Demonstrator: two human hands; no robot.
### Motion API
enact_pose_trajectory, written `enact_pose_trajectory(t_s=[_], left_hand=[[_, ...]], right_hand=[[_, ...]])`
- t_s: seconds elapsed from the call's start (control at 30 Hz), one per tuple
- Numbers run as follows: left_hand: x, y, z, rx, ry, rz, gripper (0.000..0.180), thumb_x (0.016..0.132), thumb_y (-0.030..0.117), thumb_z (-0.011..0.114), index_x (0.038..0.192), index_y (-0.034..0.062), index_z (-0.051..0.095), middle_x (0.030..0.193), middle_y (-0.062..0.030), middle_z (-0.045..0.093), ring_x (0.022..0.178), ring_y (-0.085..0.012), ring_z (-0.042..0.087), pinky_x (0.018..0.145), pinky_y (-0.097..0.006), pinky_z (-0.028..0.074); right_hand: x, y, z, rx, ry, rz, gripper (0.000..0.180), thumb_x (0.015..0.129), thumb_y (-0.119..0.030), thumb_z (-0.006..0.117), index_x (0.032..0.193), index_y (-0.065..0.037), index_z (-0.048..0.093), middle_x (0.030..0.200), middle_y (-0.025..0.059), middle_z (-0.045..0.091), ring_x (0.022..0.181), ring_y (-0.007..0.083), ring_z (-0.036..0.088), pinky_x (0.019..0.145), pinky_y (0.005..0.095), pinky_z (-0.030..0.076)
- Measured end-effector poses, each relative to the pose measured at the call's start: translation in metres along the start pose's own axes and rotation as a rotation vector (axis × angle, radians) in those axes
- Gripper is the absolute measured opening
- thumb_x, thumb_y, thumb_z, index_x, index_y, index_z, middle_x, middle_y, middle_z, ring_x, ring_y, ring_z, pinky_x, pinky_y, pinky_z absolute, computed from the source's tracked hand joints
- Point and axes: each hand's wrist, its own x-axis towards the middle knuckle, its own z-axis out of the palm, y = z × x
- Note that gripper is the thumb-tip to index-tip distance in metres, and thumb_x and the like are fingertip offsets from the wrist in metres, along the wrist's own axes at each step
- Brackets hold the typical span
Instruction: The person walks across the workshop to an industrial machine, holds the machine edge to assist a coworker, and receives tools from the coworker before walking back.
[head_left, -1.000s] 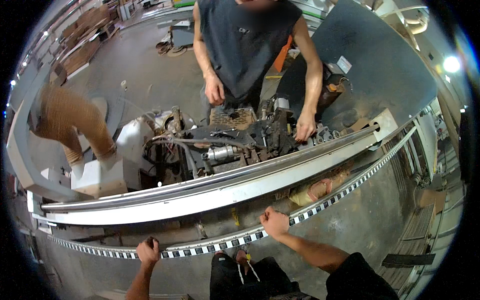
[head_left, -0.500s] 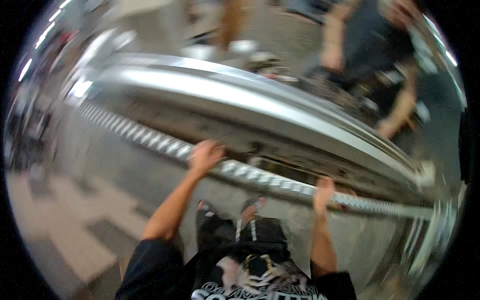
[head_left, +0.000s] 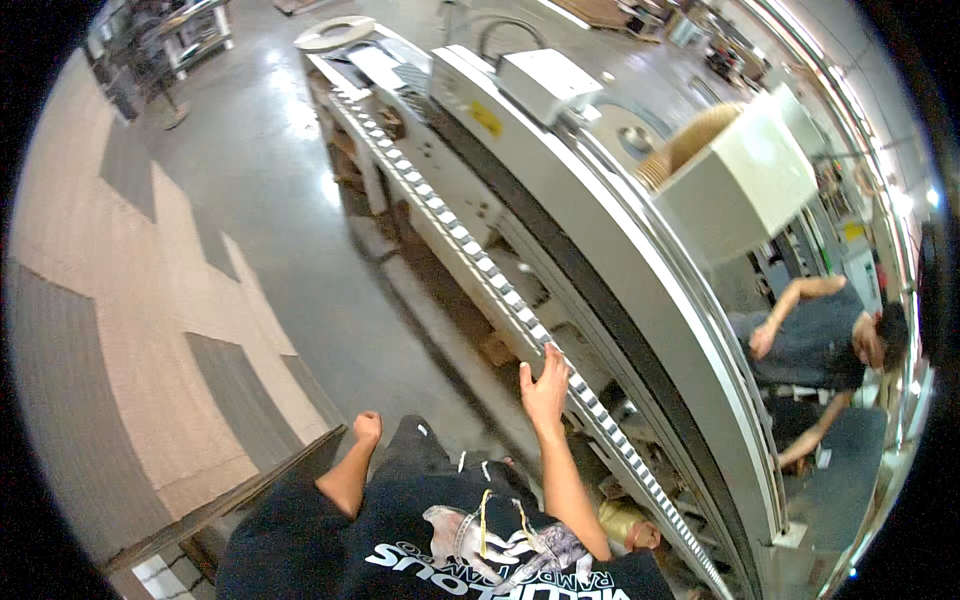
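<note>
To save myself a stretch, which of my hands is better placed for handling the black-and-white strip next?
Right, I'd say: your right hand is open, right at the black-and-white strip, while your left hand is curled near your body, well away from it.

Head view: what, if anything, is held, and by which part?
Nothing is visibly held: the right hand is open at the black-and-white strip, not closed round it; the left hand is curled, apparently empty.
</note>
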Motion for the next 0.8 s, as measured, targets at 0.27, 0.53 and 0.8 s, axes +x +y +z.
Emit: enact_pose_trajectory(t_s=[0.27,0.53,0.8], left_hand=[[0.141,0.041,-0.106,-0.622,-0.048,-0.02,0.025,0.096,0.023,0.062,0.095,-0.0005,0.07,0.078,-0.0099,0.071,0.071,-0.0146,0.068,0.067,-0.032,0.055],[0.226,0.031,-0.167,-0.228,-0.187,0.041,0.032,0.093,0.029,0.066,0.104,-0.0011,0.07,0.088,-0.0112,0.073,0.084,-0.0229,0.069,0.079,-0.035,0.054],[0.31,0.07,-0.334,-0.686,0.053,-0.107,0.018,0.102,0.015,0.055,0.1,-0.0007,0.064,0.084,-0.0079,0.068,0.076,-0.016,0.063,0.067,-0.031,0.05]], right_hand=[[0.073,-0.113,0.056,0.129,-0.052,-0.036,0.051,0.089,-0.024,0.068,0.131,0.001,0.053,0.131,0.0212,0.056,0.126,0.039,0.048,0.11,0.0467,0.038],[0.183,-0.265,0.187,0.349,-0.218,-0.271,0.05,0.088,-0.024,0.067,0.13,-0.001,0.054,0.129,0.0216,0.057,0.123,0.0402,0.05,0.109,0.0491,0.038],[0.399,-0.426,0.27,0.383,-0.202,-0.366,0.057,0.087,-0.027,0.067,0.134,0.0,0.051,0.134,0.021,0.053,0.128,0.0389,0.047,0.111,0.0488,0.037]])
